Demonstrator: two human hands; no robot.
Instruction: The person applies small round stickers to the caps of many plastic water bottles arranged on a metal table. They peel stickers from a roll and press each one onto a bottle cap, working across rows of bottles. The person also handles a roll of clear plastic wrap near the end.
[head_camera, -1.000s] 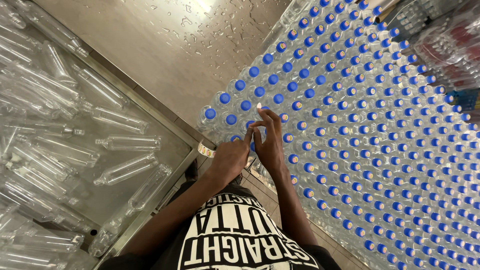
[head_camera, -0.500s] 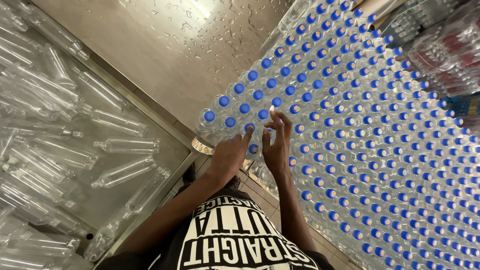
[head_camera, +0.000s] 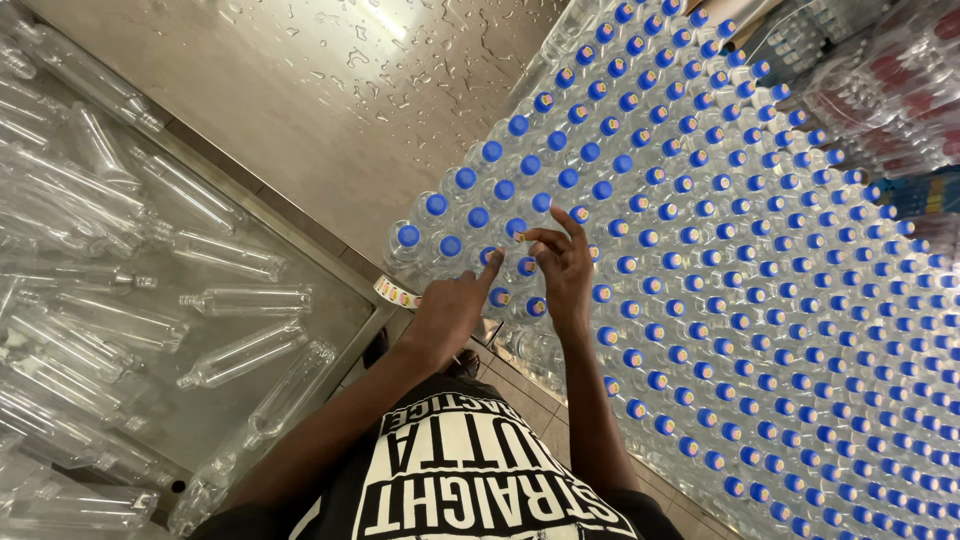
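We look down on a wide field of capped bottles (head_camera: 700, 260), clear plastic with blue caps, standing upright and packed cap to cap on a wet steel counter (head_camera: 330, 90). Our left hand (head_camera: 450, 310) reaches in at the near corner of the block, index finger stretched out and its tip touching the cap of a bottle in the front rows, the other fingers curled under. Our right hand (head_camera: 562, 270) lies just beside it, fingers loosely spread over the caps, with thumb and forefinger drawn close together at a small label (head_camera: 521, 237) on a cap (whether they actually grip it we cannot tell). The two hands are near each other but not touching. At the counter's near edge lies a small roll of stickers (head_camera: 396, 293). To the left, a steel bin (head_camera: 350, 330) holds a heap of empty uncapped bottles (head_camera: 150, 300), clear and lying on their sides.
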